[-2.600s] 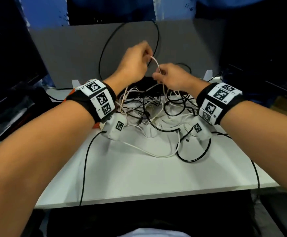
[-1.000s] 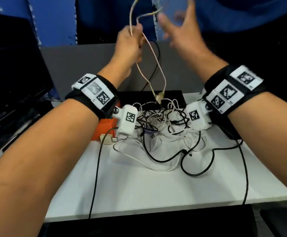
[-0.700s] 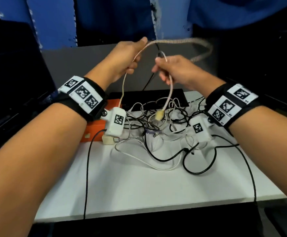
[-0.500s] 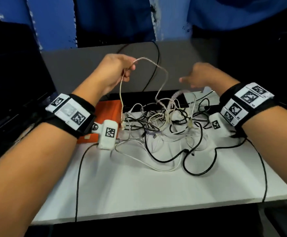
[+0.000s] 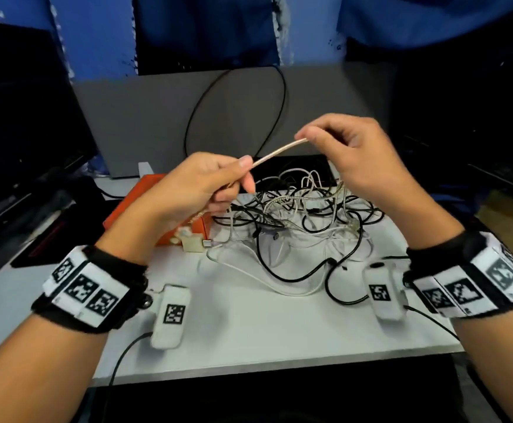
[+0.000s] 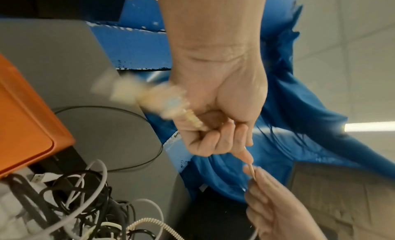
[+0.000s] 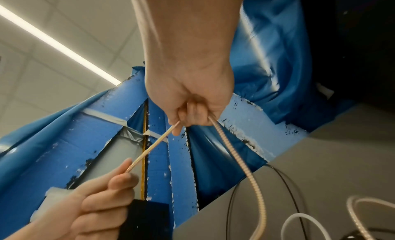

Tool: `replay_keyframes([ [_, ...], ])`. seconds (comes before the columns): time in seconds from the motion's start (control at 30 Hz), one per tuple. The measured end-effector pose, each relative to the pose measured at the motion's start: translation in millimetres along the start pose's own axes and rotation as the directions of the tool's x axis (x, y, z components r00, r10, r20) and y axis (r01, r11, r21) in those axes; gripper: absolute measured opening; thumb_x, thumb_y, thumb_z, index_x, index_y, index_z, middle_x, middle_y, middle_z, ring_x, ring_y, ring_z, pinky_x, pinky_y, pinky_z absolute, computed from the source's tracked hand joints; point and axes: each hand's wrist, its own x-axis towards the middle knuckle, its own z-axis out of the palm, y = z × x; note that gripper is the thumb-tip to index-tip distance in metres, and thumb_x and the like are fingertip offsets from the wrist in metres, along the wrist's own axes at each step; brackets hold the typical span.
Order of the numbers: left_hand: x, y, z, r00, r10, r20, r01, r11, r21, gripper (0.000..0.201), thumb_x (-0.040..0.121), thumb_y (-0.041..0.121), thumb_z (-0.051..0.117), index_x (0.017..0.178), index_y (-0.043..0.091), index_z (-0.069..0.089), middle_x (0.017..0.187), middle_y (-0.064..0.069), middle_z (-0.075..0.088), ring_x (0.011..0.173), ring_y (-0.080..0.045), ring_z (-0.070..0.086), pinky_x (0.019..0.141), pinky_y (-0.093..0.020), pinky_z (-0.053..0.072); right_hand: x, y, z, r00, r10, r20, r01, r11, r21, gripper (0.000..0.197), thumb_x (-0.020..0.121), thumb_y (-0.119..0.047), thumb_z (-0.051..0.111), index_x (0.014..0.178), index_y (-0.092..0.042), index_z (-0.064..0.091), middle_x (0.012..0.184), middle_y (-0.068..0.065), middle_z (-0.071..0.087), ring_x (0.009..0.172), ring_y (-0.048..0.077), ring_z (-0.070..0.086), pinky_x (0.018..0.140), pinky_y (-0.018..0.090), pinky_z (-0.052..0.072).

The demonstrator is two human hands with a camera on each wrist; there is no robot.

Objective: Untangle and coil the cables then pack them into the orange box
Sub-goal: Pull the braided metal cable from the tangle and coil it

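My left hand (image 5: 234,178) grips a beige braided cable (image 5: 276,152) in a fist above the table. My right hand (image 5: 307,137) pinches the same cable a short way up and to the right, so a short straight stretch runs between them. In the left wrist view the cable's plug end (image 6: 128,91) sticks out of the left hand (image 6: 213,139), blurred. From the right hand (image 7: 188,123) the cable (image 7: 245,167) hangs down toward the tangle of black and white cables (image 5: 295,218) on the table. The orange box (image 5: 133,203) sits behind my left hand, partly hidden.
A white charger block (image 5: 192,243) lies by the box's front corner. A grey board (image 5: 142,123) stands behind the white table (image 5: 264,337), with a black cable loop (image 5: 284,96) against it. A black flat device (image 5: 292,166) lies behind the tangle. A dark monitor (image 5: 20,132) is at the left.
The right hand, open half a second ago, now pinches the beige cable. Both hands have come closer to me, and the loose loop is now a straight stretch.
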Motion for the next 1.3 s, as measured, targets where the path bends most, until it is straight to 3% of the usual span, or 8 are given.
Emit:
replay_keyframes([
  [0.1,-21,6,-5,0.999,-0.012,-0.042,0.008,0.996,-0.084,0.039,0.1,0.04,0.048,0.074,0.013,0.059,0.052,0.003,0.029,0.044,-0.012,0.026,0.046,-0.027,0.021,-10,-4,-8,0.999,0.027,0.033,-0.03,0.997,0.077,0.019,0.104,-0.022,0.06,0.102,-0.011,0.075,0.061,-0.011,0.056,0.056,0.002,0.047,0.056,0.019,0.039],
  [0.2,-29,10,-7,0.993,0.014,-0.121,-0.028,0.993,-0.117,0.038,0.101,0.042,0.046,0.076,0.015,0.057,0.056,0.003,0.029,0.043,-0.011,0.026,0.047,-0.027,0.02,-14,-14,-10,0.988,0.022,0.155,-0.04,0.992,0.117,0.02,0.105,-0.024,0.059,0.102,-0.011,0.074,0.059,0.004,0.047,0.05,0.019,0.045,0.048,0.029,0.042],
  [0.4,-25,13,-3,0.952,0.16,-0.262,-0.148,0.987,0.065,0.04,0.104,0.043,0.047,0.079,0.017,0.064,0.058,-0.001,0.038,0.051,-0.015,0.027,0.052,-0.037,0.017,-19,-29,1,0.99,0.007,0.141,-0.022,0.994,0.107,0.015,0.105,-0.018,0.058,0.109,-0.017,0.073,0.078,-0.002,0.066,0.075,0.013,0.067,0.077,0.025,0.055],
  [0.53,-16,25,4,0.931,0.216,-0.295,-0.212,0.976,0.045,0.039,0.099,0.047,0.052,0.079,0.018,0.068,0.056,-0.001,0.044,0.048,-0.013,0.028,0.052,-0.038,0.016,-23,-42,12,0.989,-0.024,0.147,-0.005,0.981,0.193,0.017,0.107,-0.021,0.056,0.112,-0.018,0.071,0.067,-0.012,0.051,0.06,0.005,0.047,0.06,0.019,0.04],
  [0.77,-29,14,3,0.985,-0.054,0.162,0.079,0.985,-0.151,0.044,0.102,0.049,0.043,0.071,0.018,0.046,0.052,-0.001,0.032,0.042,-0.012,0.021,0.041,-0.021,0.019,-20,-38,11,0.999,0.016,0.05,-0.019,0.999,0.049,0.019,0.105,-0.026,0.058,0.106,-0.02,0.076,0.061,-0.023,0.054,0.057,-0.001,0.047,0.059,0.011,0.032],
  [0.93,-28,8,7,0.996,0.091,-0.022,-0.093,0.993,-0.076,0.038,0.103,0.035,0.043,0.079,0.015,0.065,0.056,0.001,0.034,0.055,-0.021,0.014,0.051,-0.035,0.012,-16,-22,20,0.993,0.028,0.111,-0.029,1.0,0.005,0.023,0.107,-0.033,0.054,0.11,-0.028,0.076,0.069,-0.011,0.059,0.063,0.001,0.046,0.064,0.025,0.036],
  [1.07,-23,1,4,0.984,0.131,-0.119,-0.156,0.959,-0.236,0.028,0.105,0.02,0.04,0.098,0.009,0.065,0.068,0.0,0.042,0.056,-0.016,0.025,0.052,-0.027,0.021,-14,-20,23,0.996,0.041,0.083,-0.039,0.999,-0.029,0.022,0.107,-0.03,0.051,0.104,-0.027,0.073,0.07,-0.004,0.054,0.064,0.007,0.052,0.065,0.032,0.045],
  [1.3,-24,0,0,0.995,-0.059,0.077,0.08,0.942,-0.326,0.037,0.108,0.033,0.039,0.078,0.015,0.05,0.046,0.002,0.033,0.036,-0.008,0.018,0.038,-0.015,0.018,-9,-8,29,0.995,0.078,0.063,-0.075,0.995,-0.062,0.022,0.105,-0.037,0.054,0.103,-0.028,0.074,0.066,-0.007,0.057,0.06,0.008,0.045,0.061,0.032,0.037],
])
